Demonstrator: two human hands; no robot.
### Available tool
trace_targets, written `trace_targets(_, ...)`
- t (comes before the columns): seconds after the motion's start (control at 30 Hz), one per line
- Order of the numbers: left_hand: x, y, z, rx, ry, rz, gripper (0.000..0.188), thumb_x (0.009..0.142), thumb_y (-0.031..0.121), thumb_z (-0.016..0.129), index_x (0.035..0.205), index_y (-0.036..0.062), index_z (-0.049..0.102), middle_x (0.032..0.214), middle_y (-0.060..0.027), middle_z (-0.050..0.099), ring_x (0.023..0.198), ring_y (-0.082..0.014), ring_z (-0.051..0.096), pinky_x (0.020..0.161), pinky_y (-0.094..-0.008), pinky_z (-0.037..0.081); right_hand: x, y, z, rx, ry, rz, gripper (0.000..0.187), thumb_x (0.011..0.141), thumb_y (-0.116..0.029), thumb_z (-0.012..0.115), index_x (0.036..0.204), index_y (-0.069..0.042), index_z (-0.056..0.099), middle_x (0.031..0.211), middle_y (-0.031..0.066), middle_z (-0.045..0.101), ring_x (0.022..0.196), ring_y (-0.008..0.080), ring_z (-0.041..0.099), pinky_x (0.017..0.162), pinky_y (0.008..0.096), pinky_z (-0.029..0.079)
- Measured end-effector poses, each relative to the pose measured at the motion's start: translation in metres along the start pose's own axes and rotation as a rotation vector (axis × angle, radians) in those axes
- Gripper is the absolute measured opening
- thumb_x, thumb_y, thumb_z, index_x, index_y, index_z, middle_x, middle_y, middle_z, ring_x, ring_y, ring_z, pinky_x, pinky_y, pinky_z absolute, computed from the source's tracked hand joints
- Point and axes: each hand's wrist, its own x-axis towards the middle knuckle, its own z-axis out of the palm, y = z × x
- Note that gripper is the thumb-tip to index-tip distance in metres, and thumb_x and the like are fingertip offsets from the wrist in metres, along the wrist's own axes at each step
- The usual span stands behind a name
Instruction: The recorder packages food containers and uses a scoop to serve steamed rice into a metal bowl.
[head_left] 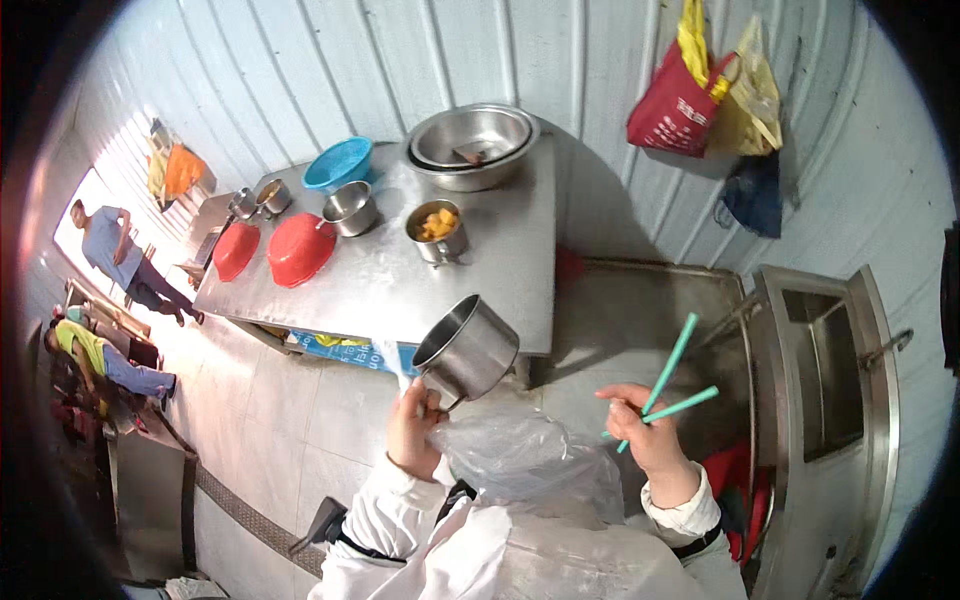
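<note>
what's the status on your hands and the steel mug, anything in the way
Left hand gripping steel mug. Right hand holding green sticks. Mug held off table. Clear plastic bunched between the hands.

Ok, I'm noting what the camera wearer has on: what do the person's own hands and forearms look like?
The left hand and right hand are both without gloves. The left sleeve and right sleeve are white and creased, ending near the wrists. A black band crosses the left one; a dark band shows on the right.
</note>
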Motion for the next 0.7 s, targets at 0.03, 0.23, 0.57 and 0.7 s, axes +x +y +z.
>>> trace_targets(0.03, 0.010, 0.014, -0.033, -0.003, -0.017, 0.068, 0.016, 0.082, 0.026, 0.050, 0.075, 0.0134, 0.044, 0.065, 0.0025, 0.042, 0.056, -0.0085, 0.035, 0.056, -0.0233, 0.033, 0.030, 0.004, 0.032, 0.033, -0.069, 0.021, 0.016, 0.083, -0.010, 0.050, 0.094, -0.001, 0.057, 0.057, -0.0061, 0.038, 0.049, 0.0028, 0.032, 0.045, 0.0188, 0.027)
trace_targets(0.23, 0.047, 0.092, -0.169, 0.014, 0.298, 0.412, 0.009, 0.081, 0.013, 0.050, 0.076, 0.0083, 0.045, 0.059, 0.0024, 0.041, 0.052, -0.0058, 0.034, 0.049, -0.0206, 0.027, 0.221, 0.086, 0.227, 0.224, -0.311, 0.289, 0.023, 0.087, -0.012, 0.043, 0.105, -0.001, 0.053, 0.059, -0.0059, 0.035, 0.047, 0.0030, 0.027, 0.044, 0.0184, 0.027)
trace_targets(0.57, 0.105, 0.208, -0.313, 0.101, 0.759, 0.584, 0.010, 0.080, 0.013, 0.051, 0.075, 0.0075, 0.045, 0.056, 0.0018, 0.040, 0.051, -0.0066, 0.034, 0.048, -0.0214, 0.025, 0.550, 0.242, 0.424, -0.827, -0.280, -0.204, 0.042, 0.074, -0.021, 0.055, 0.112, -0.006, 0.046, 0.096, 0.0201, 0.057, 0.090, 0.0342, 0.054, 0.077, 0.0383, 0.043)
trace_targets(0.7, 0.142, 0.245, -0.350, -0.053, 0.803, 0.526, 0.009, 0.079, 0.016, 0.053, 0.077, 0.0089, 0.047, 0.059, 0.0020, 0.042, 0.055, -0.0084, 0.037, 0.052, -0.0220, 0.029, 0.637, 0.286, 0.349, -1.188, -0.252, -0.306, 0.042, 0.072, -0.018, 0.061, 0.110, -0.007, 0.045, 0.094, 0.0191, 0.057, 0.088, 0.0350, 0.055, 0.074, 0.0428, 0.042)
